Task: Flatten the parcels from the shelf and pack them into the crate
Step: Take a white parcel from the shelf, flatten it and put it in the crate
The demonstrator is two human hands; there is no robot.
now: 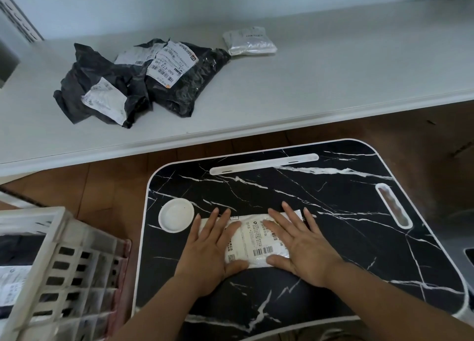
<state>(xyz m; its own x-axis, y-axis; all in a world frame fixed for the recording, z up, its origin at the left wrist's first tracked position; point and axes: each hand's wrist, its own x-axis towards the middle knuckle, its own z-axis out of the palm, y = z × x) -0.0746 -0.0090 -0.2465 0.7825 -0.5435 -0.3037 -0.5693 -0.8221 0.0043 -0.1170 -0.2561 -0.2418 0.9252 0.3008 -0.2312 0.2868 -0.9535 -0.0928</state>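
**Now pressing a white parcel flat on the marble-look table**

Both hands lie flat on a white parcel (256,240) that rests on the small black table (333,199) with white veins. The left hand (213,251) covers the parcel's left end, fingers straight and slightly fanned, thumb stretched along the near edge. The right hand (302,245) covers the right end in the same way, fingers spread and pointing away from the person, thumb laid against the parcel's near right corner. Neither hand curls round anything; the palms and straight fingers press down on the wrapper. Between the hands the parcel's printed label with a barcode shows.

Just left of the left hand, a round white dish (176,215) sits set into the table top. A long white slot (264,164) runs along the far edge, and an oval cut-out handle (393,206) lies near the right edge.

Beyond the table, the pale shelf (333,84) carries a crumpled heap of black parcels (138,84) with white shipping labels, and well apart to their right a small silvery-white parcel (250,41).

At lower left stands the white slotted crate (64,271), close beside the table; dark and white packets show inside it, blurred. Brown wooden floor (102,186) shows between shelf, crate and table.
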